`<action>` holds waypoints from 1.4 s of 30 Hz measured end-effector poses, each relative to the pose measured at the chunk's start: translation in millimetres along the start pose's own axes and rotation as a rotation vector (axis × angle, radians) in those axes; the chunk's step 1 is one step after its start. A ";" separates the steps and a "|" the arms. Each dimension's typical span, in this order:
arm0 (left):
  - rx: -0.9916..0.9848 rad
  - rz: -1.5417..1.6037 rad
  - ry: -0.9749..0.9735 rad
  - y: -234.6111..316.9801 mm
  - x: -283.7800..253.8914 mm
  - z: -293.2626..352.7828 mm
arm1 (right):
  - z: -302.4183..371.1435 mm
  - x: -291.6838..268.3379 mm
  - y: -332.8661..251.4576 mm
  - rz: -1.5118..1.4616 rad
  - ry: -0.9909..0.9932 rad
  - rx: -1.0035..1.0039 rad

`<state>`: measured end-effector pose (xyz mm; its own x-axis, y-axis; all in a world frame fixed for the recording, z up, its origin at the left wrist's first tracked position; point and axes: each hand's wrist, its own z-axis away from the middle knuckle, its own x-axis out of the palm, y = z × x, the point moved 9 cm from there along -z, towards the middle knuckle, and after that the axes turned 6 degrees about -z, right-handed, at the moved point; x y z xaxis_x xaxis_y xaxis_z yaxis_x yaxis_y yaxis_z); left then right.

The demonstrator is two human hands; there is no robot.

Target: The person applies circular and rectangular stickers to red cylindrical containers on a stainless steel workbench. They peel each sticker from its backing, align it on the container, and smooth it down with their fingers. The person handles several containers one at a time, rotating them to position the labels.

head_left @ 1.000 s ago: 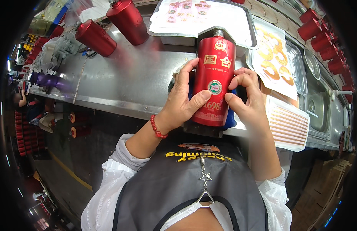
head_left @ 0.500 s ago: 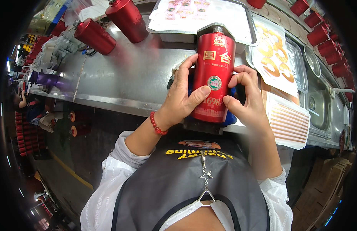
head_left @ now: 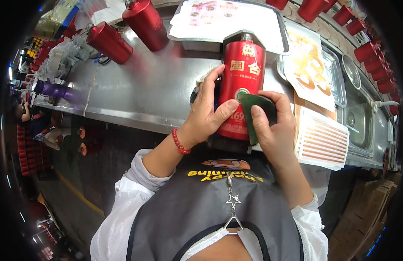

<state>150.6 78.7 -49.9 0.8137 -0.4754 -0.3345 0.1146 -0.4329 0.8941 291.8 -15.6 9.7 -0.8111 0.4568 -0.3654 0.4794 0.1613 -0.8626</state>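
A red bottle (head_left: 241,89) with gold printing and a round green-and-white label lies in front of me, its clear neck pointing away. My left hand (head_left: 205,108) grips its left side, thumb on the front and fingers along the edge. In my right hand (head_left: 277,128) is a dark green flat scraper (head_left: 250,116), pinched between thumb and fingers. The scraper's straight edge rests against the bottle's lower right front, covering part of the round label and the printing below it. Behind the bottle's neck shows a dark angular holder (head_left: 229,38).
Two red bottles (head_left: 110,42) stand at the left on the steel table (head_left: 136,91). A tray (head_left: 258,21) with a sticker sheet sits behind. To the right are gold ring-shaped stickers (head_left: 313,65), a striped sticker sheet (head_left: 324,141) and a sink (head_left: 362,124). More red bottles (head_left: 366,52) line the far right.
My right hand, which was at the bottle's right side with no scraper showing, now holds the green scraper against its front. My left hand stays on the bottle. Red bottles at the far right have shifted.
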 end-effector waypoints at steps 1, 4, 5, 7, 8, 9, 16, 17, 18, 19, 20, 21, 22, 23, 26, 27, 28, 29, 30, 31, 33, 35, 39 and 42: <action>0.001 0.012 0.011 0.0 -0.5 2.0 | 1.8 0.4 14.8 -0.066 0.006 0.059; 0.251 -0.243 0.058 26.9 -10.3 -0.9 | 8.1 -19.3 29.5 -0.004 0.103 0.156; 0.367 -0.384 0.076 37.4 -15.0 -2.6 | 9.7 -22.0 35.9 -0.020 0.120 0.193; 0.461 -0.451 -0.141 54.4 -6.8 -17.3 | 15.0 -21.3 41.7 -0.061 0.110 0.120; 0.514 -0.522 -0.155 53.1 -4.3 -25.6 | 16.9 -20.2 45.6 -0.115 0.102 0.158; 0.567 -0.593 -0.171 50.0 -1.5 -39.4 | 16.2 -19.0 49.5 -0.170 0.093 0.198; 0.788 -0.668 -0.326 60.0 18.9 -61.8 | 1.0 -51.2 63.2 -0.274 0.205 0.219; 0.830 -0.642 -0.338 67.2 22.5 -42.9 | -6.0 -57.3 64.5 -0.261 0.209 0.211; 0.823 -0.574 -0.358 71.4 22.8 -26.3 | -14.3 -54.5 62.4 -0.282 0.159 0.227; 0.814 -0.506 -0.376 76.8 23.5 -9.7 | -24.4 -52.5 56.3 -0.302 0.108 0.244; 0.800 -0.429 -0.331 82.6 22.6 4.2 | -38.0 -44.6 41.7 -0.210 -0.012 0.186; 0.768 -0.408 -0.340 83.7 22.5 17.7 | -53.0 -27.1 25.8 -0.112 -0.180 0.087; 0.717 -0.398 -0.261 79.7 18.4 28.7 | -66.7 -8.1 2.4 -0.041 -0.320 -0.100; 0.671 -0.386 -0.183 70.5 15.5 37.5 | -75.6 9.0 -16.1 0.035 -0.452 -0.290; 0.310 -0.429 0.050 21.8 -1.0 37.4 | -131.3 4.6 0.7 0.127 -0.246 -0.096; 0.168 -0.383 0.085 9.7 -5.3 35.4 | -135.5 1.9 -27.5 0.403 -0.189 -0.424; 0.173 -0.473 -0.038 10.2 -0.1 36.7 | -129.3 17.7 -34.0 0.271 -0.385 -0.406; 0.187 -0.526 -0.033 15.1 -1.9 35.2 | -118.9 34.9 -40.2 0.138 -0.578 -0.382; 0.203 -0.578 -0.030 21.4 -4.4 31.7 | -115.2 48.8 -35.2 0.214 -0.681 -0.359; 0.215 -0.622 -0.039 28.9 -3.3 31.2 | -125.2 37.7 -33.7 0.300 -0.500 -0.402; 0.246 -0.657 -0.026 37.0 -1.0 31.3 | -145.9 9.9 -35.9 0.472 -0.119 -0.496; 0.229 -0.683 -0.039 37.3 -2.2 30.5 | -110.4 23.8 -51.6 0.727 -0.161 -0.703; 0.223 -0.693 -0.017 35.5 -6.5 37.3 | -39.3 58.7 -81.8 0.241 -0.810 -0.640; 0.196 -0.675 -0.022 39.3 -3.4 31.7 | -115.8 25.8 -5.9 0.029 -0.449 -0.071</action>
<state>134.3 39.0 -23.0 0.5892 -0.0687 -0.8051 0.4841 -0.7678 0.4197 306.8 96.5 45.9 -0.8543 0.0404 -0.5183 0.5135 0.2207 -0.8292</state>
